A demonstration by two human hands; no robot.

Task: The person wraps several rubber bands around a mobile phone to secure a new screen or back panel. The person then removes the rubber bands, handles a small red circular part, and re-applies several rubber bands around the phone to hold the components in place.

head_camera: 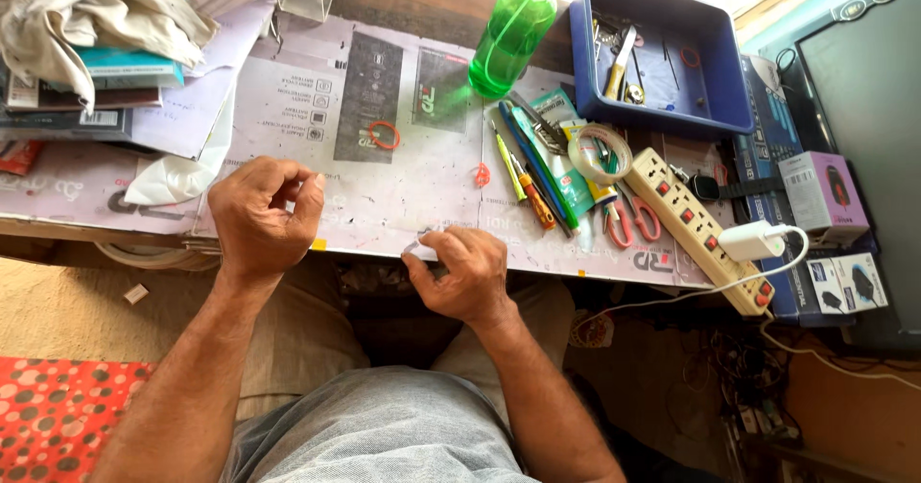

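At the far left a crumpled cloth [91,8] lies over stacked booklets and papers [86,94], well clear of the hands. The left hand [259,216] hovers over the printed cardboard sheet [384,186] that covers the workbench; its fingers curl loosely toward the thumb and nothing shows between them, so it looks empty. An orange rubber ring [384,135] sits on the sheet beyond it. Further right, the right hand [460,274] is closed over a small white object [420,249] at the near edge of the bench, with only its left end peeking out past the fingertips. What it is cannot be told. Its long axis seems to run roughly along the bench edge, the visible end pointing left toward the other hand, though most of it is hidden. Because it rests right at the edge, a slip of the fingers could drop it into the person's lap or onto the floor. Beyond lie a green plastic bottle [511,32], a row of screwdrivers and pens [528,171], a roll of clear tape [599,153], red-handled scissors [631,222], a blue tray [734,109] of small tools, and a white power strip [698,226] with a charger [752,241] plugged in; its cable trails near the edge and could snag a forearm.
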